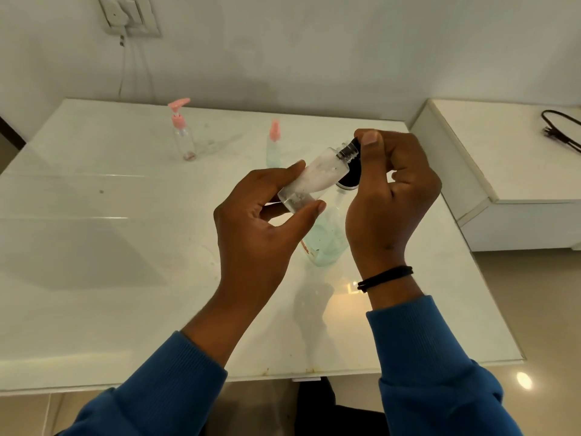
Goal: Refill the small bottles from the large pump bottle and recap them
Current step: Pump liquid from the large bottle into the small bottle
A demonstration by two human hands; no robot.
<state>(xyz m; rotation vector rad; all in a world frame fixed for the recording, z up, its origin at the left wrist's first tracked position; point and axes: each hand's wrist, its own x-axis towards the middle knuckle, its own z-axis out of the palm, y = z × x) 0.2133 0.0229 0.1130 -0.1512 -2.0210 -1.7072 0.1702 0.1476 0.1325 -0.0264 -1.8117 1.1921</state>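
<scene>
The small clear plastic bottle (309,180), tilted with its threaded neck up-right, looks frosted inside with a little liquid at the base. The left hand (261,221) pinches its base; the right hand's (393,190) grip is clamped on a black cap (354,141) at the neck. Both are held above the white glossy worktop (125,247), over a large clear bottle (327,240). Bare surface spreads leftward; the near edge lies below the wrists.

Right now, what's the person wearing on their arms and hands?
Both arms wear blue knit sleeves with ribbed cuffs. The right wrist carries a thin black band, looped twice by the look of it. The left hand and right hand are bare: no gloves, no rings visible.
</scene>
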